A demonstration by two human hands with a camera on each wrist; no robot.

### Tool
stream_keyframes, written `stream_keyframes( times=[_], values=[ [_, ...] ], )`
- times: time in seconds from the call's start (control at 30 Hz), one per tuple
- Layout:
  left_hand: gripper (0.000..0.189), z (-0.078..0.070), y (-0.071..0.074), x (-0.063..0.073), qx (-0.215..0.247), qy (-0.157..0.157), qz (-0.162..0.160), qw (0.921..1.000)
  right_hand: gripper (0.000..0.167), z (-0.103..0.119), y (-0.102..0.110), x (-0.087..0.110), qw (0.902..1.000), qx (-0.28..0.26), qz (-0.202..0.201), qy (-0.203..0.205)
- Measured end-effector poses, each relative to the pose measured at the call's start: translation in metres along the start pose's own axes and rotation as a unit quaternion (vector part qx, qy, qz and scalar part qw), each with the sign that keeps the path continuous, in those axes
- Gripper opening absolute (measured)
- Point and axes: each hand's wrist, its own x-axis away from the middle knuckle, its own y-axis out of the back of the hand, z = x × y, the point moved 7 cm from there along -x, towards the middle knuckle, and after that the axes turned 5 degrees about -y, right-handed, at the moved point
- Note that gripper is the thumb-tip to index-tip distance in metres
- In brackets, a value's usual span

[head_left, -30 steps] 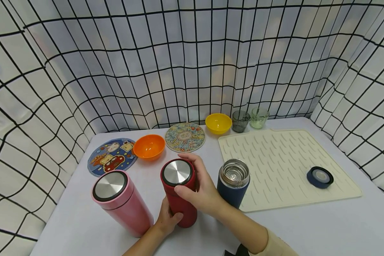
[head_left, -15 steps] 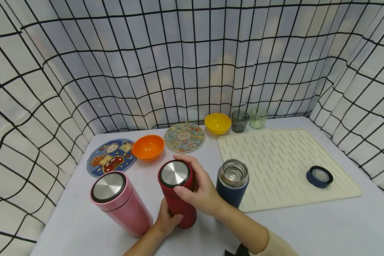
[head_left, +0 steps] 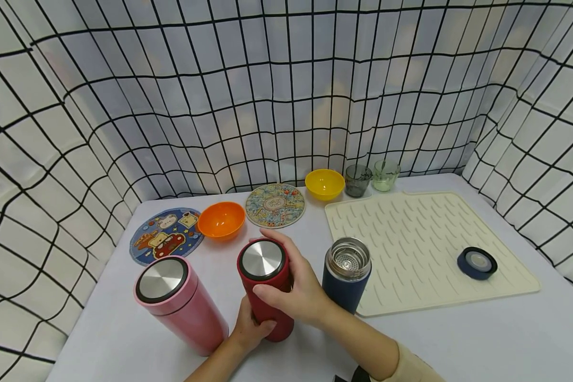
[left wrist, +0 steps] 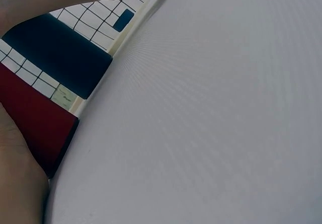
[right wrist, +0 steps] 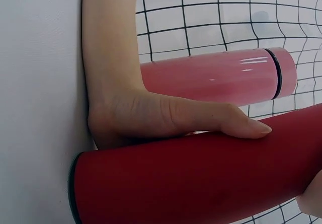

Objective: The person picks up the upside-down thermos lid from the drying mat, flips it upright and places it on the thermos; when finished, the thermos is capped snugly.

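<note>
A red thermos flask with a steel-topped lid stands on the white table. My left hand grips its lower body, thumb across the near side; in the right wrist view that thumb lies along the red wall. High on the same flask, my right hand wraps the lid from the right, its thumb on the near side and its fingers partly hidden behind. A pink thermos with its lid on stands left of my left wrist. To the right is a navy thermos, lidless, with a strainer in its mouth.
A cream ridged mat carries a navy lid. Farther back are an orange bowl, a yellow bowl, two small glasses and two round patterned mats. Black-gridded cloth walls the table.
The red thermos's top tipped slightly left, then came back a little right. My right thumb now sits lower and farther left on it. My left hand keeps its grip at the base.
</note>
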Motion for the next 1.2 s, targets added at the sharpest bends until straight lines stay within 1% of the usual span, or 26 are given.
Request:
stream_keyframes(
  times=[0.1, 0.17, 0.3, 0.37, 0.43, 0.53, 0.67, 0.73, 0.93, 1.0, 1.13, 1.2],
  values=[
    [0.041, -0.0004, -0.0005, -0.0003, 0.000, 0.000, -0.001, 1.0000, 0.063, -0.0001, 0.0007, -0.0003, 0.9999, 0.013, -0.011, 0.000],
    [0.042, -0.0008, -0.0007, -0.0004, 0.001, -0.001, -0.003, 1.0000, 0.062, -0.0011, 0.0016, -0.0006, 0.9996, 0.013, -0.022, -0.011],
    [0.042, -0.0014, -0.0008, 0.0006, 0.002, 0.001, -0.009, 1.0000, 0.066, -0.0032, 0.0031, -0.0004, 0.9984, 0.009, -0.044, -0.035],
    [0.043, -0.0020, -0.0010, 0.0012, 0.003, 0.000, -0.011, 0.9999, 0.068, -0.0031, 0.0029, -0.0002, 0.9981, 0.004, -0.049, -0.038],
    [0.044, -0.0026, -0.0010, 0.0015, 0.002, -0.003, -0.013, 0.9999, 0.069, -0.0029, 0.0023, 0.0000, 0.9981, 0.000, -0.049, -0.037],
    [0.044, -0.0024, -0.0013, 0.0015, 0.006, -0.002, -0.011, 0.9999, 0.065, -0.0028, 0.0005, 0.0001, 0.9990, -0.010, -0.033, -0.029],
    [0.043, -0.0004, -0.0015, 0.0018, 0.012, 0.015, -0.008, 0.9998, 0.060, -0.0022, -0.0013, 0.0002, 0.9999, -0.016, -0.003, -0.004],
    [0.042, -0.0006, -0.0014, 0.0016, 0.007, 0.015, -0.008, 0.9998, 0.060, -0.0017, -0.0010, -0.0001, 0.9998, -0.019, 0.004, 0.008],
    [0.042, -0.0041, -0.0013, -0.0005, -0.022, -0.008, -0.011, 0.9997, 0.060, -0.0002, 0.0022, -0.0020, 0.9992, -0.033, -0.007, 0.019],
    [0.042, -0.0044, -0.0010, -0.0005, -0.027, -0.008, -0.013, 0.9995, 0.061, 0.0002, 0.0029, -0.0018, 0.9992, -0.033, -0.016, 0.017],
    [0.044, -0.0051, -0.0003, -0.0003, -0.038, -0.009, -0.019, 0.9991, 0.063, -0.0005, 0.0038, -0.0008, 0.9990, -0.030, -0.033, 0.001],
    [0.045, -0.0054, -0.0004, -0.0002, -0.037, -0.009, -0.019, 0.9991, 0.065, -0.0021, 0.0037, -0.0005, 0.9987, -0.030, -0.039, -0.013]
  ],
)
